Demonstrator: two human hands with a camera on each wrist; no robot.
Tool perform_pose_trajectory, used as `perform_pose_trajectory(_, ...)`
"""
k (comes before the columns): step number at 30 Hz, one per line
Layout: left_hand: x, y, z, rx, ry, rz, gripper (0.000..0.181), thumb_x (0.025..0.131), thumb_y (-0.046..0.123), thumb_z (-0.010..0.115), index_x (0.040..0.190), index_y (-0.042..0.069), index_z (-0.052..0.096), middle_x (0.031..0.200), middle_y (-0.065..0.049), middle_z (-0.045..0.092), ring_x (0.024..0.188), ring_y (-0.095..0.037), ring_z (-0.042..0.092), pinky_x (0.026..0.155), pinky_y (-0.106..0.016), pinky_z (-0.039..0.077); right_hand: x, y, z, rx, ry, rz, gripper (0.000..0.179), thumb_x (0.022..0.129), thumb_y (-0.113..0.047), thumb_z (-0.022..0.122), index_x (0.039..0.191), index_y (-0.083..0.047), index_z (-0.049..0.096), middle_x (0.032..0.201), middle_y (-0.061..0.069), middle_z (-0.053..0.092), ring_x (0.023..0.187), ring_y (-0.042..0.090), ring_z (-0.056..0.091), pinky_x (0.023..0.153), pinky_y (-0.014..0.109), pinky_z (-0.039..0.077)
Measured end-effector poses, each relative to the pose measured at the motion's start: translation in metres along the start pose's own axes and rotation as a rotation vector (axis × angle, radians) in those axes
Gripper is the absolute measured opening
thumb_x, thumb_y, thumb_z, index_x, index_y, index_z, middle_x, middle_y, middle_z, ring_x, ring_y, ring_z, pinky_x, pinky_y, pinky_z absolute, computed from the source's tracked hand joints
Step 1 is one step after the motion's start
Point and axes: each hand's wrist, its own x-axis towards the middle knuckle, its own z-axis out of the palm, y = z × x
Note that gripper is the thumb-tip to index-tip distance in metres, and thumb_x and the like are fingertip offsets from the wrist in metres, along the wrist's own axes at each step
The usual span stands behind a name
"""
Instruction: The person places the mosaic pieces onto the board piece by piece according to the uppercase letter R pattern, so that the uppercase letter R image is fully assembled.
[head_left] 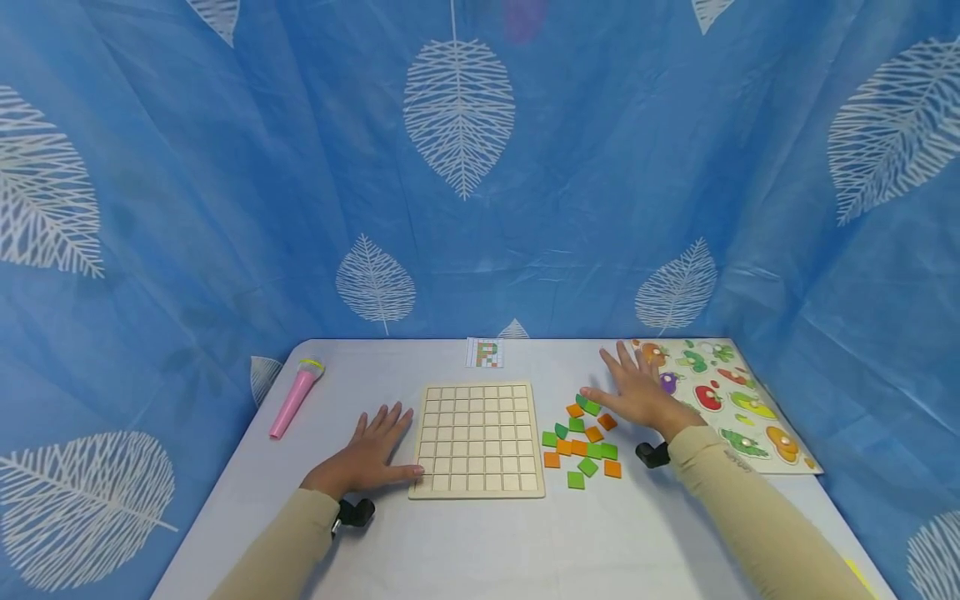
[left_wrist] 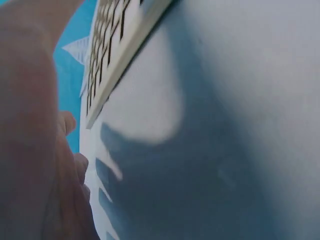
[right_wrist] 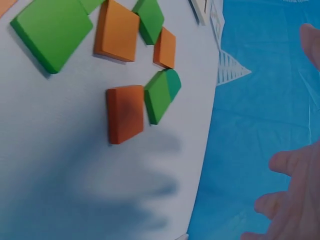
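A square wooden grid board (head_left: 476, 440) lies on the white table in the head view. My left hand (head_left: 371, 454) is spread at its left side, the thumb at the board's edge and nothing held. In the left wrist view that hand (left_wrist: 35, 135) casts a shadow on the cloth beside the board (left_wrist: 112, 60). To the board's right lie several loose green tiles (head_left: 576, 480) and orange tiles (head_left: 612, 469), with a few dark green rounded pieces (head_left: 561, 431). My right hand (head_left: 637, 392) hovers with fingers spread beyond these tiles, holding nothing; the right wrist view shows an orange tile (right_wrist: 126, 114) near its shadow.
A small card with a coloured grid pattern (head_left: 486, 353) lies at the table's back edge. On the left is a pink toy microphone (head_left: 295, 400). A vegetable puzzle board (head_left: 750, 412) lies at the right, partly behind my right hand. A blue leaf-patterned curtain (head_left: 555, 192) surrounds the table.
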Motion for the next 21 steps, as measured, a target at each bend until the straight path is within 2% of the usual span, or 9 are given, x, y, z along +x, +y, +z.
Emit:
perform_pose_trajectory(6, -0.004, 0.003, 0.002, -0.055, -0.014, -0.012, 0.125, 0.078, 0.077, 0.076, 0.166, 0.002, 0.027, 0.171, -0.025, 0.018, 0.157, -0.046, 0.009, 0.124, -0.066, 0.003, -0.001, 0.003, 0.007, 0.036, -0.015, 0.001, 0.105, 0.097, -0.072, 0.056, 0.165, 0.003, 0.025, 0.169, 0.035, 0.005, 0.149, 0.063, -0.001, 0.116, 0.077, -0.007)
perform_pose_trajectory(10, -0.007, 0.003, 0.004, -0.058, -0.035, -0.013, 0.131, 0.073, 0.078, 0.079, 0.166, 0.002, 0.027, 0.171, -0.026, 0.016, 0.157, -0.045, 0.008, 0.125, -0.064, 0.004, -0.001, 0.004, 0.013, 0.049, -0.018, 0.007, 0.105, 0.097, -0.072, 0.056, 0.165, 0.003, 0.025, 0.169, 0.034, 0.007, 0.150, 0.063, 0.001, 0.116, 0.078, -0.005)
perform_pose_trajectory(15, -0.008, 0.005, 0.008, -0.049, -0.052, 0.007, 0.137, 0.069, 0.082, 0.079, 0.167, 0.003, 0.025, 0.171, -0.026, 0.014, 0.158, -0.044, 0.006, 0.125, -0.062, 0.002, -0.003, 0.007, 0.018, 0.075, -0.018, -0.009, 0.104, 0.097, -0.068, 0.060, 0.164, 0.004, 0.026, 0.168, 0.035, 0.009, 0.149, 0.063, 0.005, 0.116, 0.077, -0.004)
perform_pose_trajectory(21, -0.006, 0.010, 0.008, -0.066, -0.040, 0.047, 0.142, 0.065, 0.081, 0.083, 0.167, 0.002, 0.025, 0.171, -0.025, 0.013, 0.158, -0.043, 0.004, 0.125, -0.061, 0.000, -0.004, 0.009, 0.023, 0.058, -0.008, -0.038, 0.105, 0.096, -0.066, 0.063, 0.163, 0.006, 0.026, 0.166, 0.036, 0.014, 0.149, 0.062, 0.012, 0.118, 0.075, -0.002)
